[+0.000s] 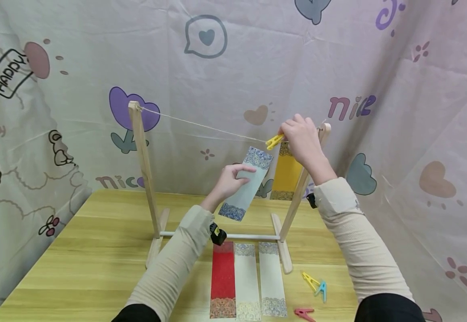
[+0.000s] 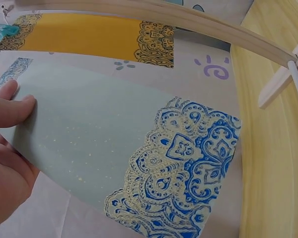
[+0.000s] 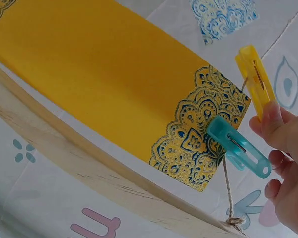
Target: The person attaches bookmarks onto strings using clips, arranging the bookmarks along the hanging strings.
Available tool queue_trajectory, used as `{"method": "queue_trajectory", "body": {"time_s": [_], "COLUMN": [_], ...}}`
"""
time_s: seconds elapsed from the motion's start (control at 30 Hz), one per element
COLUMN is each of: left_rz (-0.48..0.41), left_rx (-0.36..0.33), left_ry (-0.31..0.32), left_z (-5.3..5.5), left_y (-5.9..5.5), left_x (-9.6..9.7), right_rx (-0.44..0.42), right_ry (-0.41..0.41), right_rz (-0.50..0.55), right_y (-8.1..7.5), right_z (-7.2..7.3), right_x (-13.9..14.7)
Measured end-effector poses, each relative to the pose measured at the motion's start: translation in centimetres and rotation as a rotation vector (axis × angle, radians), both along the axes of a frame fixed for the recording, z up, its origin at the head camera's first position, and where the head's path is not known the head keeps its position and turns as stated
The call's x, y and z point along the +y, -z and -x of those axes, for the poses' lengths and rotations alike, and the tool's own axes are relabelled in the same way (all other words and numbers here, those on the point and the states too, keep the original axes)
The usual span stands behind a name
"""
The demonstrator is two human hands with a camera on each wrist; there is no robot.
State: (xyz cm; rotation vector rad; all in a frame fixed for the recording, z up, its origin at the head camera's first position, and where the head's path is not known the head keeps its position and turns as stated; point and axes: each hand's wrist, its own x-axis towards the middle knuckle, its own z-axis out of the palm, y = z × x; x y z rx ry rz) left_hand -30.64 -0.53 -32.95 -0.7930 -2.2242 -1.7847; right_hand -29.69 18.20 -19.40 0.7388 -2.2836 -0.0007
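In my left hand (image 1: pixel 233 181) I pinch a pale blue paper strip (image 1: pixel 247 183) between thumb and fingers; blue lace patterns decorate both its ends, and it tilts below the string (image 1: pixel 201 124). A yellow clothespin (image 3: pixel 257 79) is pinched in my right hand (image 1: pixel 303 138), close by the string. Beside that hand a teal clothespin (image 3: pixel 236 146) clips a yellow-orange patterned strip (image 3: pixel 109 79) to the string, near the right post. The pale blue strip's upper end is just left of and below the yellow clothespin in the head view.
A wooden frame with a left post (image 1: pixel 142 170) and right post (image 1: pixel 297 205) stands on the wooden table (image 1: pixel 76 259). In front lie a red strip (image 1: pixel 223 273) and two pale strips (image 1: pixel 246 277). Yellow (image 1: pixel 310 281), blue (image 1: pixel 321 290) and pink (image 1: pixel 305 314) clothespins lie at right.
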Motion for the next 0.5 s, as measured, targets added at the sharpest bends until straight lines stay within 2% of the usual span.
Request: {"method": "queue_trajectory", "body": {"time_s": [0.13, 0.2, 0.33, 0.43, 0.5], "left_rz": [0.000, 0.010, 0.011, 0.013, 0.020], "left_rx": [0.009, 0.009, 0.027, 0.041, 0.044], "left_ry": [0.002, 0.016, 0.041, 0.033, 0.023], "left_z": [0.0, -0.7, -0.7, 0.1, 0.1], "left_y": [-0.4, -1.3, -1.6, -1.0, -1.1], "left_x": [0.2, 0.2, 0.4, 0.7, 0.7], "right_rx": [-0.008, -0.012, -0.011, -0.017, -0.023], "right_ry": [0.014, 0.018, 0.023, 0.025, 0.026], "right_rz": [-0.028, -0.037, -0.055, -0.068, -0.076], "right_y": [-0.1, -0.2, -0.3, -0.2, -0.2], "right_z": [0.0, -0.1, -0.1, -0.1, -0.1], "right_x": [-0.1, -0.2, -0.3, -0.4, -0.4]}}
